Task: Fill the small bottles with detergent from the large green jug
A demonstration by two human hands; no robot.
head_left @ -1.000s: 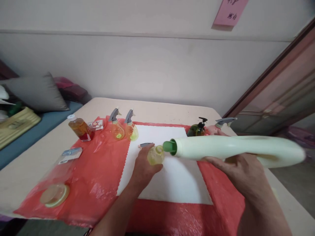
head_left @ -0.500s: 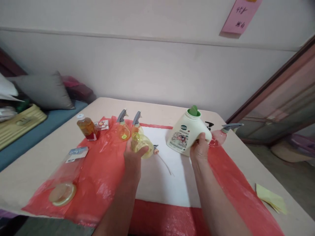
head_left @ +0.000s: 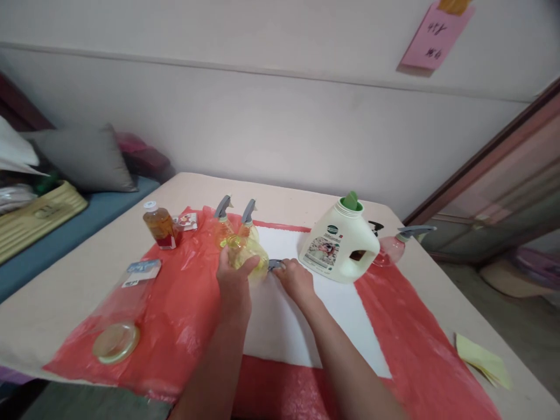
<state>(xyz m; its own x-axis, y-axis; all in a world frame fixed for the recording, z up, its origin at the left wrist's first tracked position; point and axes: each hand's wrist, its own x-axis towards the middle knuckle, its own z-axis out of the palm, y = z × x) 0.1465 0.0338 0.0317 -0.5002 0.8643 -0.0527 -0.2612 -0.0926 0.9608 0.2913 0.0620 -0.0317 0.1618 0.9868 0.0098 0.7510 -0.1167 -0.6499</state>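
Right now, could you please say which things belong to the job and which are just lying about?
Seemingly in the job:
yellow bottle, in the left hand
grey spray head, at the right hand
pale jug

Apparently lying about:
amber bottle
folded yellow sheet
grey cushion

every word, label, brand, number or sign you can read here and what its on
"45" plus a mark that may be g or 8: pink note on the wall; handwriting below it unclear.
Pale plastic jug: badge and print too small and blurred.
Bottle of amber liquid: label unreadable.
Blue-and-white card: print too small.
Small white-and-red packet: nothing legible.
No brand can be read.
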